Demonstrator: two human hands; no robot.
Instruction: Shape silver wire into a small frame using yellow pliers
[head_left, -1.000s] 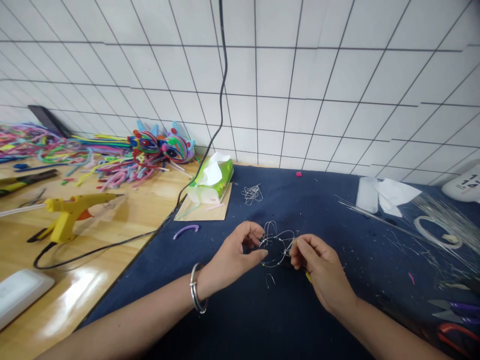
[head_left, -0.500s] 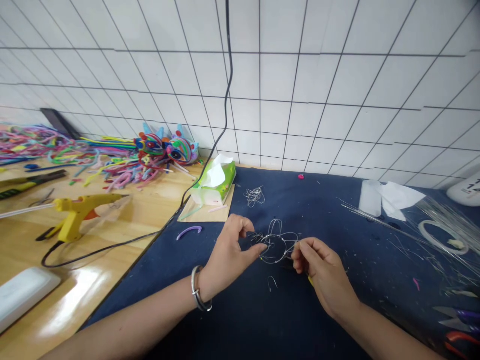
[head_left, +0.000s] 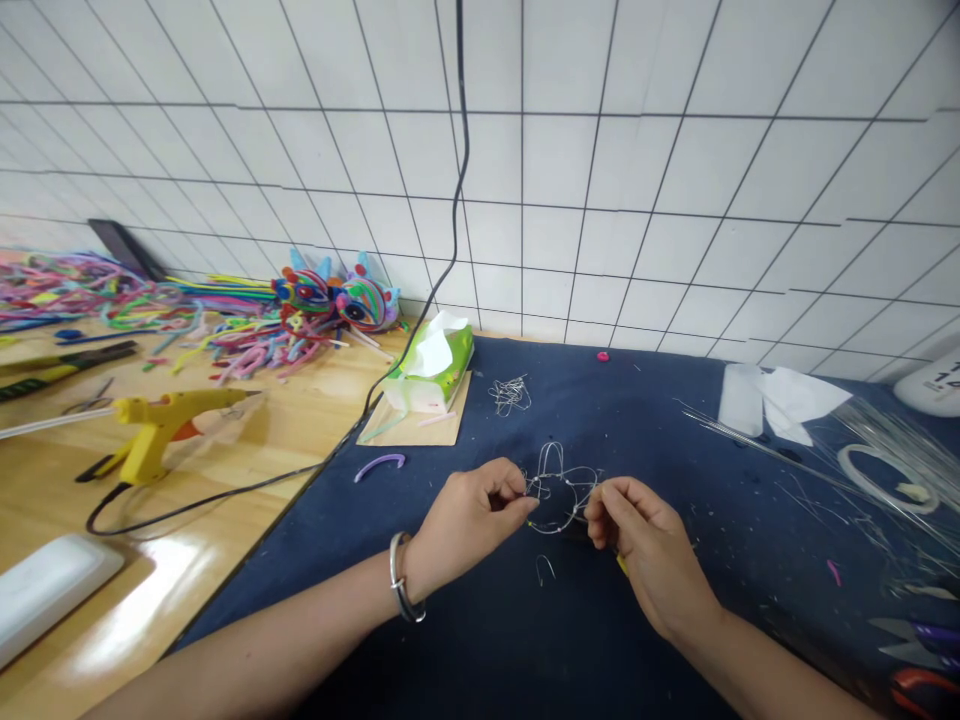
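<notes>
Between my hands is a wire frame (head_left: 556,527) bent into a ring with several loops, small glossy dots at its joints. My left hand (head_left: 480,510), with a silver bracelet at the wrist, pinches the frame's left side between thumb and fingertips. On the opposite side my right hand (head_left: 637,530) has its fingers closed on the frame's right edge. A yellow-handled tool, mostly hidden, shows beneath my right palm. Just below the frame lies a small bent piece of wire (head_left: 546,570) on the dark blue cloth (head_left: 465,640).
A yellow glue gun (head_left: 161,425) with its black cord lies left, near pliers (head_left: 67,367) and colourful pipe cleaners (head_left: 255,345). Behind my hands are a green tissue pack (head_left: 435,370) and a wire tangle (head_left: 510,395). Straight wires (head_left: 892,460) and scissors (head_left: 919,640) lie right.
My left thumb and fingers have closed from a wide gap to a pinch on the frame's left side. My right hand has stayed in place.
</notes>
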